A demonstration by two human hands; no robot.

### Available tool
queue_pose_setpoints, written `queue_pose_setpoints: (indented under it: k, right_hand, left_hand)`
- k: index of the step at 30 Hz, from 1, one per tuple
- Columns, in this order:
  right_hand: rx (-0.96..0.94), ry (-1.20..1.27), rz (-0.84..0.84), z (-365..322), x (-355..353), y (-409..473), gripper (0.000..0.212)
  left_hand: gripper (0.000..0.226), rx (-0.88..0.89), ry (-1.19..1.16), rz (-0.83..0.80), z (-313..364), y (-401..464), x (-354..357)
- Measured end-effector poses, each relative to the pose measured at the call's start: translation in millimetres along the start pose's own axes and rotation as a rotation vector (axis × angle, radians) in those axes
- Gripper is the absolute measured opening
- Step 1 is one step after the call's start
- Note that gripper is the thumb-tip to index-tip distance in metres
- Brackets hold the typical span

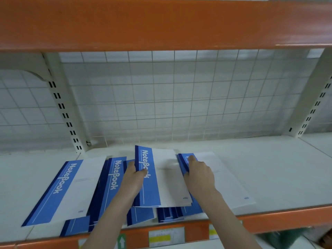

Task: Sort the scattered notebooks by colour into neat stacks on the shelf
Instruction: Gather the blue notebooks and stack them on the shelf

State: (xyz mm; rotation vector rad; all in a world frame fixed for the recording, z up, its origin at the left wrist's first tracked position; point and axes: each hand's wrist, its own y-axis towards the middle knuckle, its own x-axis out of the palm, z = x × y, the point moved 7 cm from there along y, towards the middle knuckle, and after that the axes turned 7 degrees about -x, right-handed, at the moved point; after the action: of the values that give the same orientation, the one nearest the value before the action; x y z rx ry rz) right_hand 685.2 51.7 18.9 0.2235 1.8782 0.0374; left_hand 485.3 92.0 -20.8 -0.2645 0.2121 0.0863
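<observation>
On the white shelf (269, 168), sorting looks barely begun: a loose notebook (68, 191) lies far left, leaning rightward, beside an untidy blue heap (107, 191). My left hand (133, 178) pinches the raised notebook (154, 177) at its spine, long axis running front to back, title toward the rear. My right hand (200, 174) grips the right stack (224, 177), fingers curled.
</observation>
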Motion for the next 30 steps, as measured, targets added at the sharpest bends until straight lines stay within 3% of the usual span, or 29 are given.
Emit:
queue_pose_setpoints:
  k: [6, 12, 15, 19, 22, 26, 30]
  right_hand:
    - [-0.089, -0.003, 0.027, -29.7, -2.4, 7.1, 0.041]
    - [-0.270, 0.369, 0.016, -93.0, 2.8, 9.4, 0.038]
    - [-0.281, 0.438, 0.042, -112.0, 12.0, 9.5, 0.034]
    - [-0.271, 0.449, 0.057, -116.1, 18.1, 12.7, 0.038]
    - [-0.259, 0.475, 0.062, -112.2, 17.4, 12.8, 0.028]
    - [-0.217, 0.556, 0.031, -99.5, 21.0, 11.5, 0.026]
    - [-0.210, 0.631, -0.005, -86.3, 19.4, 9.7, 0.033]
  left_hand:
    - [0.012, 0.034, 0.081, -0.020, 1.2, -8.4, 6.4]
    - [0.005, 0.047, 0.092, -0.019, 1.7, -9.3, 3.5]
    - [0.018, 0.019, 0.076, -0.018, 0.7, -8.7, 1.2]
    - [0.021, 0.013, 0.060, -0.023, -0.3, -9.3, -1.7]
    - [0.023, 0.011, 0.058, -0.052, -0.6, -9.5, -2.1]
    - [0.044, -0.034, 0.096, -0.086, -4.2, -9.6, -2.6]
    - [0.024, 0.015, 0.067, -0.120, 0.4, -9.5, -3.5]
